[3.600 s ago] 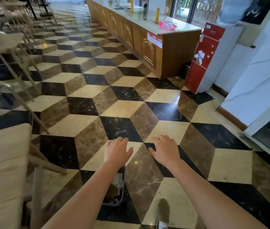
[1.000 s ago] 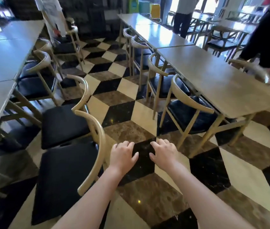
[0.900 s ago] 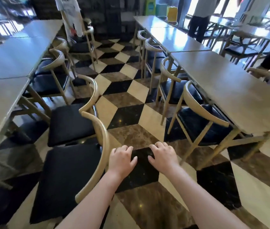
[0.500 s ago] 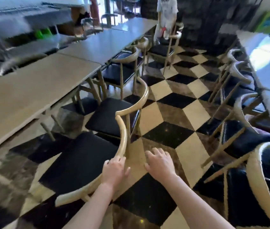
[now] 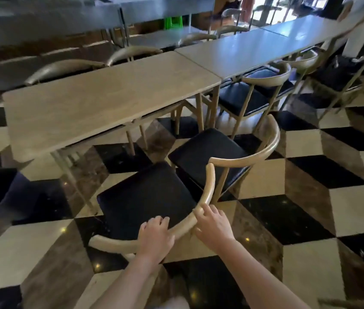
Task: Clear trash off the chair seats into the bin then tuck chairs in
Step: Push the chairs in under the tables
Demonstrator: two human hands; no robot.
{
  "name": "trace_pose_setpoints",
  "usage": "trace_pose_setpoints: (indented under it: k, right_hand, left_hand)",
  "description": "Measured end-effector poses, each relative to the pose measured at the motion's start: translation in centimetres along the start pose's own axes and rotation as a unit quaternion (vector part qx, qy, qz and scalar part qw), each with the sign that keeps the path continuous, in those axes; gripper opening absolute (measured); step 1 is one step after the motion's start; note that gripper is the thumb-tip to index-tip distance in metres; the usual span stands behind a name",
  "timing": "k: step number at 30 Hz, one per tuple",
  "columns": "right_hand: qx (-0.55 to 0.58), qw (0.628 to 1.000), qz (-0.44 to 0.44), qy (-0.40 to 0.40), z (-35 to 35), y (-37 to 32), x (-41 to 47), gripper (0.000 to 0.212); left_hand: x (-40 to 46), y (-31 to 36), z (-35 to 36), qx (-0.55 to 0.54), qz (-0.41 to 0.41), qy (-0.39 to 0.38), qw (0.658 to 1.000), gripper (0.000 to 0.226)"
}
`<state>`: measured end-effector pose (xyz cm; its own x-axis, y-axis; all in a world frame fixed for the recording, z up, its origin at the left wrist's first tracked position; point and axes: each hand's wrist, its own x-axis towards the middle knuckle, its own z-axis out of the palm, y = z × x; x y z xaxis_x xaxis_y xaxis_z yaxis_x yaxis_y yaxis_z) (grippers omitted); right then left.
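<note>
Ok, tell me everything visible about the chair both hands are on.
The near chair has a square black padded seat and a curved, pale wood-look backrest rail that wraps round into arms. It stands upright on the checkered floor, pulled out from the table, its seat front near the table edge. Nothing lies on the seat. The left hand curls over the rail; the right hand touches it further right. A second like chair stands close beside it.

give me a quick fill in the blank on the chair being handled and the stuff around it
1. Both hands, left hand and right hand, grip the near chair's curved ____.
2. The near chair has a seat coloured ____.
3. The table in front of it has a top that holds ____.

Missing words: backrest; black; nothing
</note>
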<state>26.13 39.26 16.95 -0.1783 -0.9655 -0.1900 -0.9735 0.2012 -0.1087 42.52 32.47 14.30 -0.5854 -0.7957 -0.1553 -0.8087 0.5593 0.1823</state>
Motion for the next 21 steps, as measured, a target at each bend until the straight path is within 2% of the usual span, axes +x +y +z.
trace_pose_setpoints:
  k: [8, 13, 17, 21]
  right_hand:
    - [-0.048, 0.986, -0.130, -0.094, 2.1, 1.7, 3.5, 0.057]
    - [-0.055, 0.971, -0.215, -0.088, 2.3, 2.9, 5.9, 0.038]
    - [-0.039, 0.961, -0.255, -0.105, 2.0, 3.8, 7.2, 0.033]
    - [-0.078, 0.945, -0.291, -0.128, 1.2, 4.0, 8.3, 0.028]
  left_hand:
    - [0.3, 0.5, 2.8, -0.075, -0.074, -0.079, 0.991, 0.054]
    - [0.0, 0.9, 3.8, -0.109, -0.134, -0.025, 0.985, 0.046]
    - [-0.1, 1.3, 3.6, -0.127, -0.174, 0.002, 0.977, 0.042]
    - [0.3, 1.5, 3.6, -0.148, -0.204, 0.011, 0.968, 0.040]
